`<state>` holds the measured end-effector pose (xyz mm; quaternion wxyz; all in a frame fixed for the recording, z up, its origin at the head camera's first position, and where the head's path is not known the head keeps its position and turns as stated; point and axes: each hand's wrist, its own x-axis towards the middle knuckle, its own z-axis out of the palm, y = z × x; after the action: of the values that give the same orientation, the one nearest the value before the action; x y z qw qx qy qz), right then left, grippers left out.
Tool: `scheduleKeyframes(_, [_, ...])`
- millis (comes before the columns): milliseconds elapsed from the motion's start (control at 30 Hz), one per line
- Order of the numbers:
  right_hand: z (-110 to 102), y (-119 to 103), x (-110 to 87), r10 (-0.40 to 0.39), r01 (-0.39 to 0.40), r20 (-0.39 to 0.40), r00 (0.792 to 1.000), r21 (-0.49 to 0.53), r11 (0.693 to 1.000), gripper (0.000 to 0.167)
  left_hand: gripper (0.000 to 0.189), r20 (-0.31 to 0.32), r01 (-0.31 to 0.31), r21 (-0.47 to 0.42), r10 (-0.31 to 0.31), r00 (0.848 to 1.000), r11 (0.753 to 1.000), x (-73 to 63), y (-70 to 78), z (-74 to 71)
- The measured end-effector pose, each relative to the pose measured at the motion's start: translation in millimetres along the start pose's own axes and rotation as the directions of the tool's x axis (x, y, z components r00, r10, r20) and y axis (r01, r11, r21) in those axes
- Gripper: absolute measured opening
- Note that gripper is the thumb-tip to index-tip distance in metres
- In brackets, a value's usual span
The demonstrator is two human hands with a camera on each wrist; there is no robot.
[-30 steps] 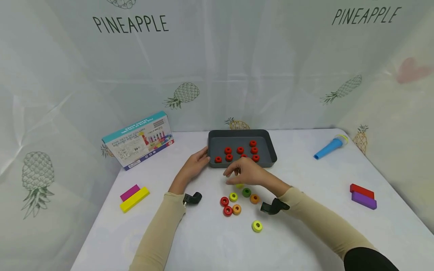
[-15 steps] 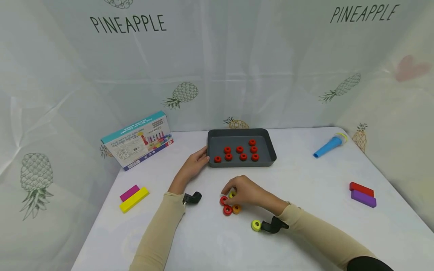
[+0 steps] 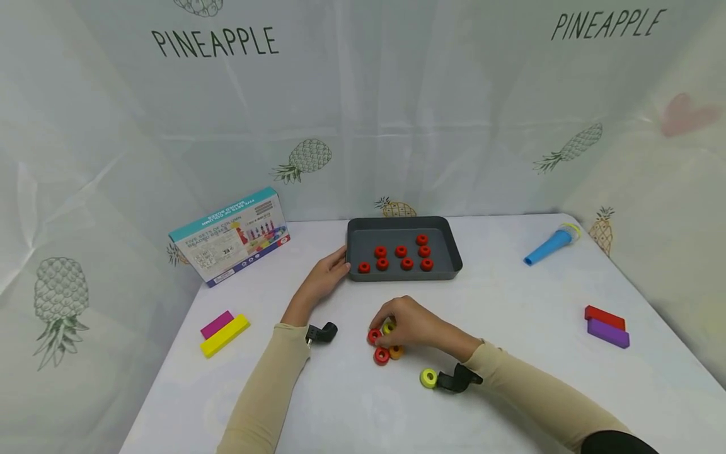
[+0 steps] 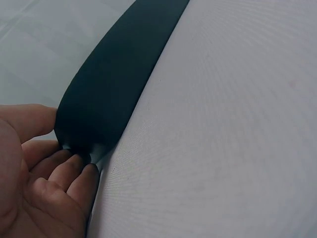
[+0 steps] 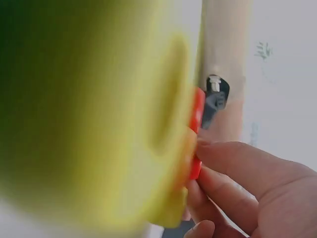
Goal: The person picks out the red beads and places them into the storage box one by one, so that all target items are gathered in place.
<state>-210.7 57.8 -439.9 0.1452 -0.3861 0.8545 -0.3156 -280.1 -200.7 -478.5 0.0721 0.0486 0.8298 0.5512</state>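
My right hand (image 3: pixel 413 323) is over a small cluster of ring beads, its thumb and forefinger pinching a red bead (image 3: pixel 374 336). Close by are a second red bead (image 3: pixel 382 357), a yellow-green bead (image 3: pixel 388 327) and an orange bead (image 3: pixel 396 352), partly covered by the hand. In the right wrist view a yellow-green bead (image 5: pixel 114 119) looms blurred before the camera. My left hand (image 3: pixel 324 277) holds the left end of a dark grey tray (image 3: pixel 391 228); in the left wrist view its thumb and bent fingers are at the tray's corner. Several red beads (image 3: pixel 401 251) lie in the tray.
One yellow-green bead (image 3: pixel 428 378) lies beside the right wrist camera. Pink (image 3: pixel 217 325) and yellow (image 3: pixel 225 336) blocks are at left, red (image 3: pixel 605 317) and purple (image 3: pixel 609 333) blocks at right. A printed box (image 3: pixel 232 236) stands back left; a blue toy microphone (image 3: pixel 550 246) lies back right.
My right hand has come down from in front of the tray to the loose beads and now pinches a red one. The left hand stays at the tray.
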Motion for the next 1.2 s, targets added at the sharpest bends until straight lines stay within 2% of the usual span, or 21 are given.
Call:
scheduleKeyframes(200, [-24.7,-1.0,10.5,-0.002,0.002,-0.038,0.999,-0.002,1.000,0.016,0.061,-0.005,0.006,0.012,-0.006,1.000,1.000,0.1,-0.2,0.5])
scheduleKeyframes(433, [-62.7,0.9,39.6,-0.049,0.048,-0.084,0.995,-0.015,0.999,0.020,0.060,-0.005,0.004,0.010,-0.004,1.000,1.000,0.6,-0.1,-0.6])
scheduleKeyframes(633, [-83.5,7.4,72.9,0.016,-0.018,-0.140,0.990,-0.013,1.000,0.027,0.060,0.004,-0.007,-0.011,0.007,1.000,1.000,0.3,-0.5,-1.0])
scheduleKeyframes(933, [-82.1,28.8,115.7,0.202,-0.207,-0.145,0.969,-0.025,0.978,0.029,0.059,0.019,-0.030,-0.046,0.031,0.999,0.998,-0.5,-2.3,3.6])
scheduleKeyframes(1067, [-75.8,39.8,127.5,0.228,-0.233,-0.138,0.964,-0.024,0.972,0.029,0.059,0.021,-0.041,-0.019,0.041,0.999,0.999,-1.1,-2.1,4.4])
scheduleKeyframes(1200, [-70.2,45.7,139.6,0.218,-0.225,-0.140,0.966,-0.036,0.974,0.029,0.059,-0.005,-0.040,0.009,0.040,0.999,0.999,-1.2,-1.1,1.3])
